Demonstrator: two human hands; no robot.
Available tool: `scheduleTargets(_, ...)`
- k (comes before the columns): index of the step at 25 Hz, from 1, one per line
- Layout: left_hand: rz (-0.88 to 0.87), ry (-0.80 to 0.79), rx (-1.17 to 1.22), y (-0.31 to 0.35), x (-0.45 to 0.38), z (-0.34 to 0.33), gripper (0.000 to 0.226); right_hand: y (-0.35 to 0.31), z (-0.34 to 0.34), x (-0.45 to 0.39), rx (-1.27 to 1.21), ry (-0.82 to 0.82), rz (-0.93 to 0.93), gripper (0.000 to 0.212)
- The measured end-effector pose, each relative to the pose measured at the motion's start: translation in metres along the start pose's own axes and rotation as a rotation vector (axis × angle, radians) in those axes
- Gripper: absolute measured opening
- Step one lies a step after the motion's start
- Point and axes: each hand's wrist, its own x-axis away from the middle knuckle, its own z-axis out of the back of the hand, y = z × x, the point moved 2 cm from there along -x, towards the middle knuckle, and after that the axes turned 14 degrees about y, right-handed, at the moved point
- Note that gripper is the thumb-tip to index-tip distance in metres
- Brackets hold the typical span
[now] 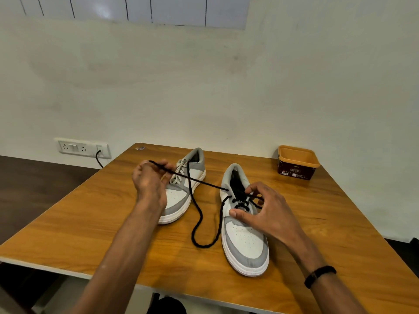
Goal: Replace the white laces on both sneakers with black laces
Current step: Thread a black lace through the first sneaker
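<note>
— Two grey-and-white leather sneakers were seen on the wooden surface (340, 223): the right-hand sneaker (246, 234) was partly threaded with the black woven lace (199, 214), the left-hand sneaker (181, 191) was laced in white (179, 171).

— How were the hands placed?

— One lace end was pinched and drawn taut by the left hand (148, 177); the black crossings were touched by the curled fingers of the right hand (263, 209), though whether anything was gripped there could not be told. The next eyelet pair would probably be called for.
</note>
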Motion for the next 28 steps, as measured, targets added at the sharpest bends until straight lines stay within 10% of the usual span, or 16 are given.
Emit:
scheduleTargets(4,-0.455,-0.036,-0.536,0.007,-0.005,0.011,0.023,-0.001,-0.002,0.001,-0.027,0.004,-0.007,0.094)
scheduleTargets(8,-1.105,-0.513,-1.142,-0.043,0.030,0.004,0.030,-0.003,0.000,0.003,-0.037,0.024,-0.002,0.091)
scheduleTargets(12,-1.084,-0.698,-1.194,-0.082,0.053,-0.003,0.023,-0.005,0.002,0.003,-0.060,0.036,0.012,0.092)
scheduleTargets(28,-0.831,-0.338,-0.938,-0.040,0.011,0.022,0.023,-0.003,0.004,0.008,-0.107,0.051,-0.046,0.078)
